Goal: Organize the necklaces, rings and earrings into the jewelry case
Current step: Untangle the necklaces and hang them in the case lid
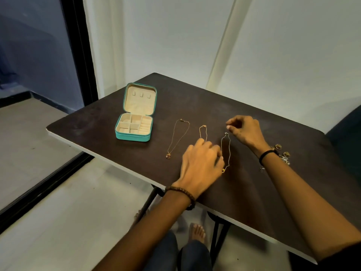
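**beadnerd:** ok, where's everything sitting compared to the jewelry case (134, 122)?

**chainlink_22:** The case is teal and open on the dark table (93, 122). Its lid is tipped back and the cream compartments have nothing in them. Three necklaces are laid out in a row to the right of it, all still on the tabletop. The gold pendant necklace (176, 139) is closest to the case, then a shorter gold necklace (203, 132), then a third necklace (226, 151) furthest out. Way past that, on the far side from the case, there's a little pile of rings and earrings (283, 153).

**beadnerd:** and the hands?

**chainlink_22:** The left hand (201, 165) is palm down with its fingers curled over the lower half of the shorter gold necklace, hiding that part. Honestly can't tell if it's actually gripping the chain. The right hand (244, 132) has thumb and fingertips bunched together just above the clasp end of the third necklace. Can't tell if it's pinching anything either. There's a beaded bracelet (183, 194) on the left wrist and a black band (267, 153) on the right.
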